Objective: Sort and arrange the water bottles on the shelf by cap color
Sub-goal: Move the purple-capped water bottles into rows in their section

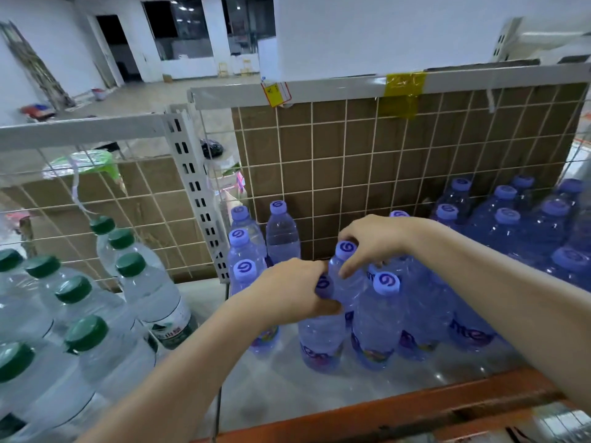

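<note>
On shelf (351, 388): left hand (287, 290), right hand (372, 239) each grip purple-capped bottle (347, 282).

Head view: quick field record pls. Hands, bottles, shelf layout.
left hand: grips the neck of a purple-capped bottle
right hand: fingers curled round the neck of another purple-capped bottle
green-capped bottles: grouped in the left bay
purple-capped bottles: grouped in the right bay
divider: white slotted post between bays
back: wire grid over cardboard
</note>
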`<action>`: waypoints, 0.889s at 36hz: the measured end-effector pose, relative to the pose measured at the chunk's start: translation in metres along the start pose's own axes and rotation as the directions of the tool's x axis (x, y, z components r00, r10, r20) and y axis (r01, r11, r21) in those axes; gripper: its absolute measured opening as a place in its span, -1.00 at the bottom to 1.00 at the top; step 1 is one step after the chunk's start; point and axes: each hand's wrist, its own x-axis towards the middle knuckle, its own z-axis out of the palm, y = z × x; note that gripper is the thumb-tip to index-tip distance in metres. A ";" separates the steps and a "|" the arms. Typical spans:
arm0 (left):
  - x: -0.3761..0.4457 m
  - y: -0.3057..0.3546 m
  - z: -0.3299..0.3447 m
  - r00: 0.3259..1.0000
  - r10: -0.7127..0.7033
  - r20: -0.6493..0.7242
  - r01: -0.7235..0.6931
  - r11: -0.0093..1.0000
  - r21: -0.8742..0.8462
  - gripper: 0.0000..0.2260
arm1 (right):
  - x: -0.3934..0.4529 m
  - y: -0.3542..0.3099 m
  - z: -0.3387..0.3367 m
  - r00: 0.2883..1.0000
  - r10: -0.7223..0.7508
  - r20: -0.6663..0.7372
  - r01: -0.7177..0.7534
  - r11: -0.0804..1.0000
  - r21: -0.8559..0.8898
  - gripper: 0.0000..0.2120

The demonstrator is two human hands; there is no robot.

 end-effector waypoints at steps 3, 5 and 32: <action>-0.002 0.000 0.003 0.999 0.005 -0.036 -0.005 1.000 0.012 -0.67 | 0.000 0.002 0.008 0.995 -0.053 -0.079 0.059 0.995 0.076 -0.62; -0.002 -0.001 0.005 0.998 0.005 -0.069 -0.002 0.999 0.034 -0.66 | 0.000 0.002 0.010 0.983 -0.094 -0.156 0.108 0.991 0.083 -0.64; 0.011 -0.020 -0.026 0.999 -0.025 -0.044 0.039 0.925 0.378 -0.66 | 0.084 -0.045 -0.009 0.939 -0.263 -0.220 0.277 0.960 0.031 -0.73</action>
